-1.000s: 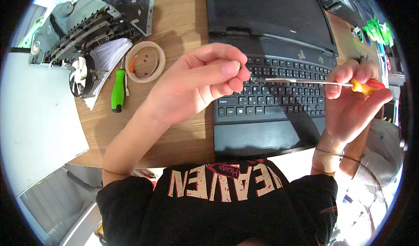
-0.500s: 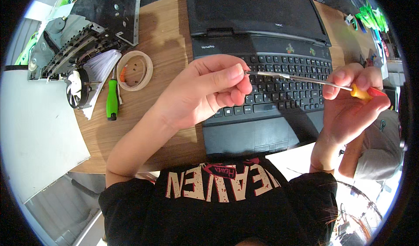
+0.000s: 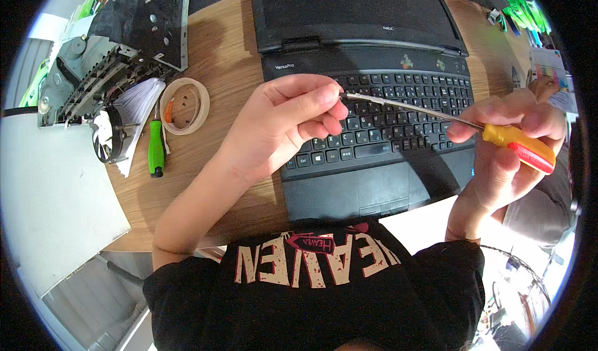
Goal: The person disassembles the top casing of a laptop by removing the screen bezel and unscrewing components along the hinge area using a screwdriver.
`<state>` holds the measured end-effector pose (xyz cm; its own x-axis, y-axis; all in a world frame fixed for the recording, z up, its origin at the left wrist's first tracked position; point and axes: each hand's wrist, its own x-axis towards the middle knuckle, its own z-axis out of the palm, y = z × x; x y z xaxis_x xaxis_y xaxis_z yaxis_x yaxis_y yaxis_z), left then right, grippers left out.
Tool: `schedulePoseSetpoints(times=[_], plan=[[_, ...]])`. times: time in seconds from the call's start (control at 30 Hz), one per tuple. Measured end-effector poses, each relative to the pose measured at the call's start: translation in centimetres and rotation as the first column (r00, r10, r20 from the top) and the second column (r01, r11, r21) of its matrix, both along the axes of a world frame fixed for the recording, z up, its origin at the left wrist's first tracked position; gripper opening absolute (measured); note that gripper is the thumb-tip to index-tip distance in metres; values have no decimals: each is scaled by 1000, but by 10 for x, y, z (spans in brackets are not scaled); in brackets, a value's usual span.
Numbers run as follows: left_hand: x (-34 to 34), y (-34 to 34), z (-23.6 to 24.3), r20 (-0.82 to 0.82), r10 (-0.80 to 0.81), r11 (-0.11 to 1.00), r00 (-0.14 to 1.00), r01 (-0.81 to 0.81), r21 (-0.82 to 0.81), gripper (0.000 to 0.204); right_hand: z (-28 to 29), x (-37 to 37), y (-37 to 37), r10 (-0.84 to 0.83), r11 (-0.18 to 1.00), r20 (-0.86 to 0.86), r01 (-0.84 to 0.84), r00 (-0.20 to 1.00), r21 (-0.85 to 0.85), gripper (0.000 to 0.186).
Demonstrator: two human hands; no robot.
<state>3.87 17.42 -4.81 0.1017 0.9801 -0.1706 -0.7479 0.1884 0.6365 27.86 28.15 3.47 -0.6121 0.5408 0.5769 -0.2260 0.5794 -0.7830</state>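
A long-shafted screwdriver (image 3: 414, 107) with a yellow and red handle spans the space above an open black laptop (image 3: 349, 196). My right hand (image 3: 507, 142) has its fingers curled round the handle and the top of the shaft. At the other end, my left hand (image 3: 283, 127) pinches the dark tip between thumb and index finger. Whether a small part is also in that pinch is hidden by the fingertips. The shaft slopes down toward the right, over the keyboard (image 3: 398, 117).
Left of the laptop lie a green-handled screwdriver (image 3: 156, 150) and a tape ring (image 3: 202, 105) with small bits inside it. Beyond them are a small fan (image 3: 104, 133), folded white paper (image 3: 138, 99) and a dismantled metal device (image 3: 93, 77). Green items (image 3: 524, 16) are at the far right.
My right hand has shifted right and the screwdriver's handle has turned, showing more of its yellow and red side. The shaft slopes more steeply. My left hand keeps its pinch; the whole view has shifted slightly.
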Motion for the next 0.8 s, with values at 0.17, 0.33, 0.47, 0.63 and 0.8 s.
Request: schedulePoseSetpoints(times=[0.17, 0.33, 0.47, 0.63, 0.8], plan=[[7, 6, 2, 25, 23, 1000, 999, -23, -16, 20, -10, 9, 6, 2, 1000, -62, -1, 998, 9, 32], [11, 12, 5, 40, 21, 999, 999, -20, -32, 26, -15, 11, 7, -62, 996, -50, 59, 997, -59, 32], [12, 15, 6, 50, 15, 998, 999, -12, -69, 29, -17, 11, 12, -55, 995, -45, 51, 997, -80, 31], [10, 16, 4, 88, 9, 997, 996, -2, -75, 33, -20, 14, 17, -21, 996, -49, 17, 999, -91, 32], [-17, 5, -4, -440, 250, 968, 862, -226, 108, 28, -26, 20, 23, 14, 995, -135, -27, 991, -97, 29]])
